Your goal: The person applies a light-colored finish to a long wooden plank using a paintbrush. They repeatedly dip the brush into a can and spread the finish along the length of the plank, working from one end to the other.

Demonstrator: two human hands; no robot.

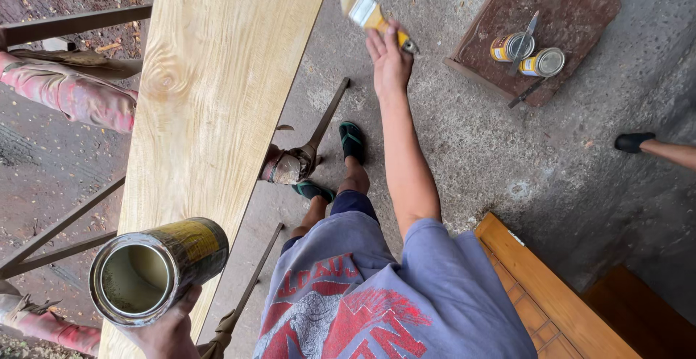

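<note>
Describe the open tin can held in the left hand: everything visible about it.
The tin can is a round metal container with its lid off, tipped so that its open mouth faces the camera. Its rim is bright silver metal; the inside wall looks coated in a pale, yellowish-green film, and how much liquid is left cannot be told. A worn yellow and dark label wraps its side. The left hand grips it from below, at the near end of the long pale wooden plank, which it overlaps in view.

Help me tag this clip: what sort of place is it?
Probably an outdoor woodworking yard: a long pale plank rests on stands over rough concrete, the right hand holds a paintbrush, and the left hand holds an open can.
</note>
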